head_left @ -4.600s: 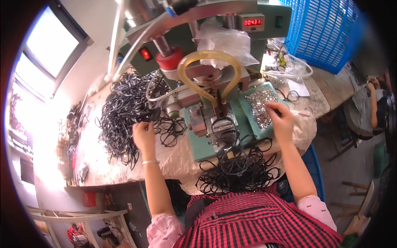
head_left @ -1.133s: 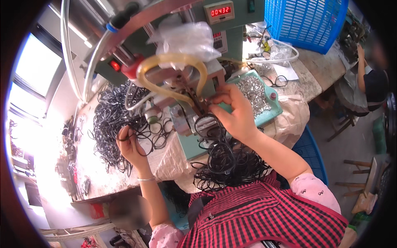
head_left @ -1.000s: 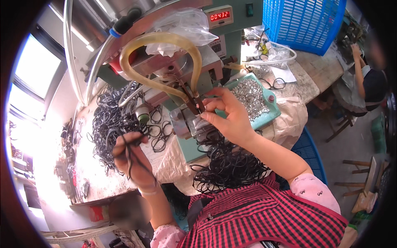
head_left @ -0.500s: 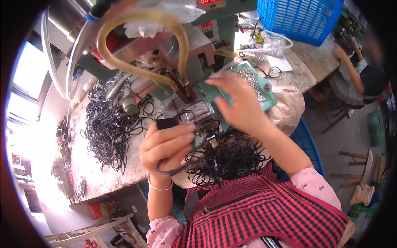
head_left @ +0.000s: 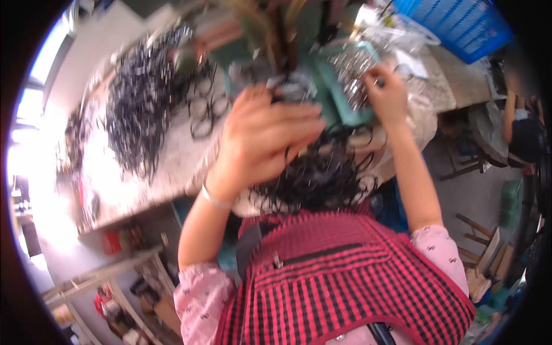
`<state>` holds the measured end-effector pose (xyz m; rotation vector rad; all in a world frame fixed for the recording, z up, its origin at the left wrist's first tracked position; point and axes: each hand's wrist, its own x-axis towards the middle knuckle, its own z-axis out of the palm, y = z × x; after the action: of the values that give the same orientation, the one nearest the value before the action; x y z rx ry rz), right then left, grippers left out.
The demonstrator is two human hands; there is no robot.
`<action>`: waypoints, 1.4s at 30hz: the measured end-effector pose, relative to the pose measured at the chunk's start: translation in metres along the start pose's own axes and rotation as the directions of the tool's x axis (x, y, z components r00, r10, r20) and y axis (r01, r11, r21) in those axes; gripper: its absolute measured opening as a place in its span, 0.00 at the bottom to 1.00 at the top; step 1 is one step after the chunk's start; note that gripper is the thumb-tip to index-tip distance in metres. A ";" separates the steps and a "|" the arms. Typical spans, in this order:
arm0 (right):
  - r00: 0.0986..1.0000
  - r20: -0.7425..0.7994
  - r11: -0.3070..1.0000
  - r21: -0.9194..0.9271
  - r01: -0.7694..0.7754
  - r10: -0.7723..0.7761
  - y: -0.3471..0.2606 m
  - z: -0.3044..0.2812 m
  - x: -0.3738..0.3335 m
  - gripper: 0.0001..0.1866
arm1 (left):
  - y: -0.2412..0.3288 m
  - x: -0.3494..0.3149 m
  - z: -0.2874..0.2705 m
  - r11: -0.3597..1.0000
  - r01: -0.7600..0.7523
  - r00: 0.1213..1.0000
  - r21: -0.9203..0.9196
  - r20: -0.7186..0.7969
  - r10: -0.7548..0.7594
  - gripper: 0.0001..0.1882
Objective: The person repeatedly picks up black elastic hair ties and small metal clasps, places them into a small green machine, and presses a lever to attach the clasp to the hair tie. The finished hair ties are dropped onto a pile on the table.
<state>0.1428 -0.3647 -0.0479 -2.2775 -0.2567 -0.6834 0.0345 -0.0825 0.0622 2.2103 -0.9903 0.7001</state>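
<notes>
My left hand [head_left: 253,138] is over the front of the green machine's work area, fingers stretched to the right, blurred by motion. I make out nothing held in it. Below its fingers lies a tangled heap of black cable loops [head_left: 316,178], close to my apron. My right hand [head_left: 391,98] reaches to the right edge of a green tray [head_left: 345,115] of small shiny metal parts [head_left: 351,69]. Its fingers are curled together; whatever is between them cannot be made out. A small dark knob [head_left: 379,82] shows beside these fingers.
Another big pile of black cable loops [head_left: 135,115] covers the left of the worktable [head_left: 178,155]. Brown machine jaws [head_left: 282,54] hang blurred above the middle. A blue plastic basket [head_left: 460,29] stands at the far right, and a person [head_left: 523,132] sits beyond the table.
My left hand held a black block with a cable and now has its fingers stretched out. My right hand has moved right, from the machine to the tray. The view has shifted.
</notes>
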 end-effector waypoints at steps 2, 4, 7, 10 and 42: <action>0.997 0.053 0.992 -0.102 0.070 -0.065 -0.006 0.006 0.004 0.07 | 0.000 -0.006 0.002 0.999 0.021 0.999 0.024 -0.030 -0.020 0.12; 0.996 0.054 0.988 -0.139 0.073 -0.066 -0.010 0.014 0.005 0.07 | 0.003 -0.017 0.010 0.998 0.025 0.997 0.056 -0.074 -0.020 0.14; 0.993 0.059 0.965 -0.234 0.118 -0.107 -0.005 0.014 0.004 0.08 | 0.030 -0.047 0.003 0.974 0.224 0.960 0.022 -0.177 -0.217 0.17; 0.961 0.156 0.886 -0.376 0.271 -0.228 -0.002 0.004 -0.008 0.09 | 0.061 -0.085 -0.015 0.935 0.323 0.937 0.149 0.090 -0.338 0.15; 0.989 0.116 0.815 0.580 0.009 -0.093 -0.124 -0.018 0.018 0.10 | 0.027 -0.106 -0.081 0.217 0.954 0.292 -0.206 0.482 -0.826 0.09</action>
<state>0.1047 -0.2893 0.0462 -1.7289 -0.5204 -0.3947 -0.0657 0.0097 0.0539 1.9581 0.2204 -0.4171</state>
